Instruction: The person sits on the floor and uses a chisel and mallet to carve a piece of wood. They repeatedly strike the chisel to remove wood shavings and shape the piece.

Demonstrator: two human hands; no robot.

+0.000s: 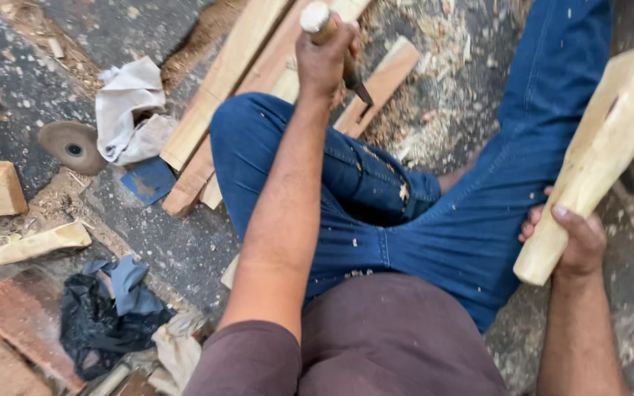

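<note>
The person sits on the ground in blue jeans [376,213]. The left hand [324,59] is wrapped tight around a chisel [332,44] with a wooden handle, and its metal tip points down at a wood plank [376,88]. The right hand [577,238] grips a big wooden mallet [596,154] beside the right leg. Wood shavings [434,95] lie near the planks, and a white cloth [130,110] sits off to the left

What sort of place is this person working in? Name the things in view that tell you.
Probably an informal woodworking spot on the ground. The left hand holds a chisel over wooden planks, the right hand grips a wooden mallet, and shavings litter the floor.
</note>
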